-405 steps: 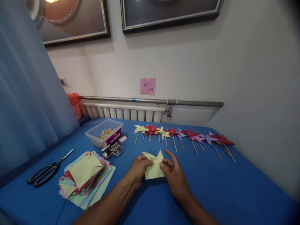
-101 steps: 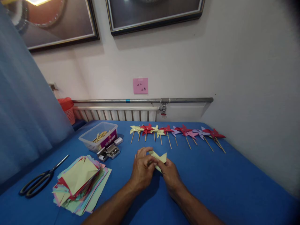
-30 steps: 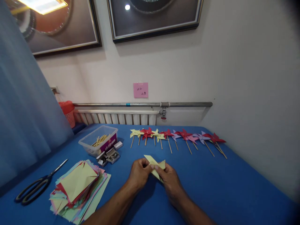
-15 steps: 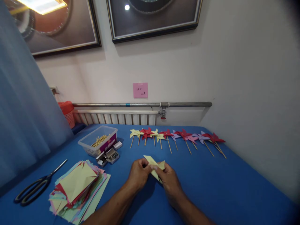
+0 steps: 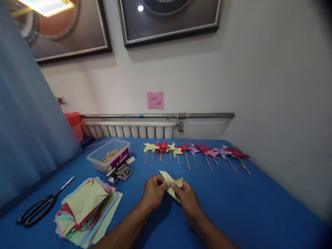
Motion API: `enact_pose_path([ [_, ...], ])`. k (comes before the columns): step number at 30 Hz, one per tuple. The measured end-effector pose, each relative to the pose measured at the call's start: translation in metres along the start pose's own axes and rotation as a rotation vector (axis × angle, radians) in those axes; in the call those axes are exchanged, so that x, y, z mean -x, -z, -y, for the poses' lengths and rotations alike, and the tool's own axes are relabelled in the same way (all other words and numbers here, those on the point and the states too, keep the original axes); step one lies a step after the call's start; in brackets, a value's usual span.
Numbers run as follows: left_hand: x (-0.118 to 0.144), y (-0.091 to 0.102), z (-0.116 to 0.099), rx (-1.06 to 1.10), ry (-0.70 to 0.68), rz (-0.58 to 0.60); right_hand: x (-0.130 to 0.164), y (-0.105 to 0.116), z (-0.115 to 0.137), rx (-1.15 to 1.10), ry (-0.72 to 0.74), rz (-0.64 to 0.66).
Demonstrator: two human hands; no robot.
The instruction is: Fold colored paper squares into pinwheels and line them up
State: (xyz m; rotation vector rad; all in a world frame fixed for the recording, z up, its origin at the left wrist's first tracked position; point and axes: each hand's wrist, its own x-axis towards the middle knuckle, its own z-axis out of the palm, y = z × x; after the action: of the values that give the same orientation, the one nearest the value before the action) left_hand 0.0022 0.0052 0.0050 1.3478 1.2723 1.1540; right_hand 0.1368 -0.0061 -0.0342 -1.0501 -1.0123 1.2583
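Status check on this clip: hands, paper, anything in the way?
Left hand and right hand pinching yellow paper. Partly folded, above blue table. Nothing in the way.

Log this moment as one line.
left hand: pinching yellow paper | right hand: pinching same paper | pinwheels: rowed behind

The pink note on the wall bears handwriting, seemingly "252" plus unclear marks. The box has a purple label, unreadable.
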Motion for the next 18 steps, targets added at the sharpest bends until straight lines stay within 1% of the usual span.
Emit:
enact_pose_path([
  [3, -0.0009, 0.0013, -0.0007, -0.022, -0.006, -0.007, 0.0004, -0.0001, 0.0015, -0.077, -0.049, 0.049],
  [11, 0.0013, 0.0023, -0.0034, -0.063, -0.045, 0.013, 0.0009, 0.0009, 0.0035, -0.117, -0.079, 0.065],
  [18, 0.0027, 0.0003, -0.0018, -0.018, -0.038, 0.044, -0.0004, 0.0003, 0.0053, -0.101, -0.09, 0.023],
])
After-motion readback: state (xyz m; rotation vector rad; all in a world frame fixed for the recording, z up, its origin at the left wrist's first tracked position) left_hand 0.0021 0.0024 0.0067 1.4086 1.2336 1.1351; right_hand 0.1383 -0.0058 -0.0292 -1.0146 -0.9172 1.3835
